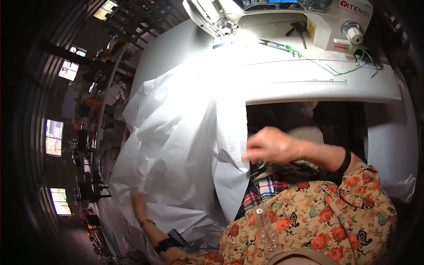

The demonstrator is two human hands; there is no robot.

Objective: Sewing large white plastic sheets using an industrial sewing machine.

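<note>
A large sheet of white fabric (168, 145) hangs in loose folds from the sewing machine's bed down over my lap. Its upper part is washed out by the machine's lamp. My right hand (271, 145) is at the fabric's right edge, fingers curled and pinched on it, slightly blurred. Low on the left side of the fabric is my left hand (138, 204), its fingers blurred and hard to make out against the cloth. Above the fabric stands the white sewing machine (318, 26), its needle area (226, 28) over the bright spot.
Black-handled tweezers or snips (271, 44) with green cord (340, 70) lie on the machine bed. A ruler scale (327, 82) runs along the table's front. More pale sheeting (391, 145) hangs at the right. Cluttered shelving (95, 110) stands to the left.
</note>
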